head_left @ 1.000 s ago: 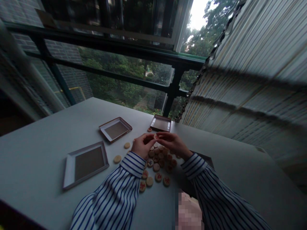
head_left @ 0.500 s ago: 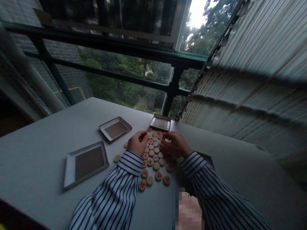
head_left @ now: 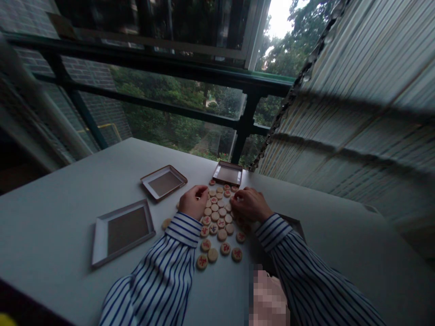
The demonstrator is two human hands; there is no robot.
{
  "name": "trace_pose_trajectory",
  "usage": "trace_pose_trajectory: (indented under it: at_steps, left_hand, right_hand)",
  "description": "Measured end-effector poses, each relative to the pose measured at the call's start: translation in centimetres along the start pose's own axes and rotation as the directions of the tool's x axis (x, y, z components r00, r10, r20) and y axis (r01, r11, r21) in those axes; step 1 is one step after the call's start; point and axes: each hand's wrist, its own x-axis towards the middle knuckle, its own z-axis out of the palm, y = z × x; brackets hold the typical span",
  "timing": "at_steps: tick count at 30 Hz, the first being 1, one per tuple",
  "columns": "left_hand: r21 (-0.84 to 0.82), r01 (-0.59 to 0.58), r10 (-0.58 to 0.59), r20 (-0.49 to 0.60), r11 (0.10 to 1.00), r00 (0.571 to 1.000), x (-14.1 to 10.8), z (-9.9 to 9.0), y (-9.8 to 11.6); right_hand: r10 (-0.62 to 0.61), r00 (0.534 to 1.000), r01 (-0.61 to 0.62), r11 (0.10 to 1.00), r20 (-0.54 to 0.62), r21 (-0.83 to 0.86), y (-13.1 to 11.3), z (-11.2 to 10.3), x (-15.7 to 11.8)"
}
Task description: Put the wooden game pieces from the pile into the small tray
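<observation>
Round wooden Chinese chess pieces (head_left: 215,216) lie in a loose cluster on the white table, some blank side up, others showing red or dark characters. My left hand (head_left: 194,202) is at the cluster's left edge, thumb and forefinger pinched together; what lies between them, if anything, is too small to make out. On the right side my right hand (head_left: 252,205) hovers low over the pieces, its fingers curled and drawn together. Its fingertips are beside pale pieces, and whether one is gripped is hidden. A red-marked piece (head_left: 237,254) lies at the cluster's near end.
Shallow trays stand around the pieces: a large one (head_left: 98,240) at left, a smaller one (head_left: 163,197) behind it, and another (head_left: 215,175) at the far edge. A dark tray (head_left: 295,223) is partly under my right forearm. Window rails and a curtain (head_left: 343,131) border the table.
My right hand has moved slightly right, its fingers more drawn in, uncovering a red-marked piece near the far tray. My left hand has barely shifted left.
</observation>
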Motion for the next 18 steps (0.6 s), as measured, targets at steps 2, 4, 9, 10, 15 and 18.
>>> trace_pose_trajectory:
  at_steps: [2,4,9,10,15,18]
  left_hand:
    - [0.004,-0.007,0.007,0.0,1.0,1.0,0.0,0.0,0.0]
    - [0.006,-0.015,0.015,0.002,1.0,1.0,-0.1,0.1,0.0]
    - [0.022,-0.015,0.015,0.011,1.0,1.0,-0.1,0.1,0.1]
    - [0.024,-0.011,0.011,0.013,1.0,1.0,-0.1,0.0,0.2]
    - [0.072,-0.014,0.012,0.031,0.997,0.999,-0.1,-0.1,0.2]
    - [0.173,-0.074,0.069,0.033,0.982,0.997,-0.2,-0.1,0.1]
  right_hand:
    - [0.015,1.0,-0.015,1.0,0.024,-0.001,-0.1,-0.1,0.0]
    - [0.02,0.999,-0.02,1.0,0.043,-0.006,-0.2,-0.1,0.0]
    - [0.018,1.0,-0.017,1.0,0.011,-0.014,-0.3,-0.2,-0.2]
    - [0.001,1.0,-0.001,1.0,-0.015,-0.005,-0.4,-0.2,-0.2]
    - [-0.176,0.98,0.184,0.979,-0.093,0.088,-1.5,0.1,-0.4]
    - [-0.2,0.978,0.207,0.971,-0.065,0.118,-2.3,0.3,-0.5]
